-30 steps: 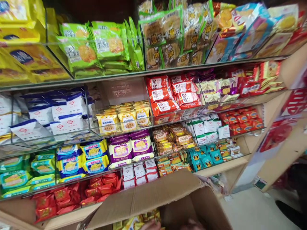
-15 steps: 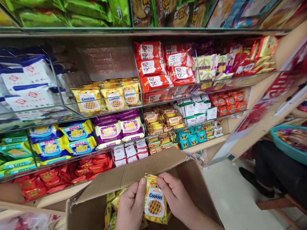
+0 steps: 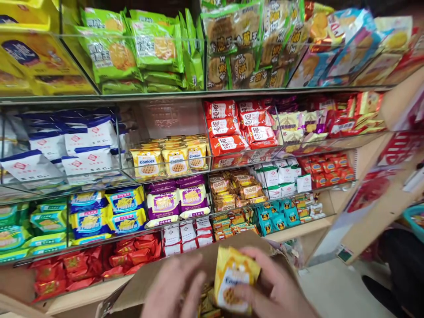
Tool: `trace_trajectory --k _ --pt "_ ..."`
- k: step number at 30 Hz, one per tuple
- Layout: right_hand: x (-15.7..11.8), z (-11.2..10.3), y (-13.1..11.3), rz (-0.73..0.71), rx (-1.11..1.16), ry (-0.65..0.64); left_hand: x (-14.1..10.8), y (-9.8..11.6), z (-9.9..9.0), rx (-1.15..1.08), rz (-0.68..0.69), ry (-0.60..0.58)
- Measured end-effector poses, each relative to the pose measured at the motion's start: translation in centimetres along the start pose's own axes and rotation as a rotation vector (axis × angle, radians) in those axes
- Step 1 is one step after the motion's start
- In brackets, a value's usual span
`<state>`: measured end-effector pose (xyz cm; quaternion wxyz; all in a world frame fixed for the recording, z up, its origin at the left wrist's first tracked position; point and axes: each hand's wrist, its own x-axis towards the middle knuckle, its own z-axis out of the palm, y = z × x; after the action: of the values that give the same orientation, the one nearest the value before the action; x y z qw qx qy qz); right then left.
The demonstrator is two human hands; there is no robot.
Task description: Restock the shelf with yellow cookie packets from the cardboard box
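Your right hand (image 3: 274, 282) grasps a yellow cookie packet (image 3: 231, 269) by its right side, thumb across the front and fingers behind, with the packet's printed face towards you and its upper end tipped a little to the left. Just beside the grip, on its left, your left hand (image 3: 174, 287) is blurred, its fingers loosely curved and spread, apart from the packet. Directly below and slightly left of the grip lie more gold wrappers (image 3: 207, 302), inside the open cardboard box (image 3: 243, 240), whose raised flap stands behind both your hands. Beyond that flap, up from the grip, you face the snack shelves: small teal packets (image 3: 278, 218) up and to the right, brown packs (image 3: 238, 190) almost straight above, and purple biscuit packs (image 3: 179, 203) up and to the left. Higher on that left side, a row of yellow cookie packets (image 3: 175, 161) with the same kind of front stands in a clear-walled compartment, with red packets (image 3: 228, 143) immediately right of it. Well above the grip, at the top, are green packets (image 3: 155, 48). Far off to the right of the grip, another person's dark trouser leg (image 3: 402, 265) shows near the edge of a blue basin (image 3: 415, 218).
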<state>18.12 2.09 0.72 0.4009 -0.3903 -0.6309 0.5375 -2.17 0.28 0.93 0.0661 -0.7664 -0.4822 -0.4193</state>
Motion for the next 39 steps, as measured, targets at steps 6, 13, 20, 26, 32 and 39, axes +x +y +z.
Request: trace_trajectory --k 6,13,20,26,32,39 --pt "7.1 -2.3 -13.6 -0.953 -0.913 0.373 17.0 -2.7 -8.1 0.628 0.205 0.056" --pt "17.6 1.4 -19.8 -0.756 -1.404 0.263 25.1 -5.3 -7.0 0.898 -0.091 -0.424" --pt "20.1 2.9 -18.9 -0.541 -1.618 0.055 24.1 -6.2 -7.6 0.921 -0.195 -0.474" --pt "20.9 3.4 -18.6 -0.526 -1.720 0.089 24.0 -6.6 -7.6 0.916 -0.266 -0.495" --pt "22.0 3.3 -19.2 -0.492 -1.740 0.045 24.0 -6.6 -7.4 0.919 -0.292 -0.503" --pt "22.4 3.4 -18.8 -0.455 -1.653 0.037 24.4 -6.3 -7.1 0.931 -0.311 -0.532"
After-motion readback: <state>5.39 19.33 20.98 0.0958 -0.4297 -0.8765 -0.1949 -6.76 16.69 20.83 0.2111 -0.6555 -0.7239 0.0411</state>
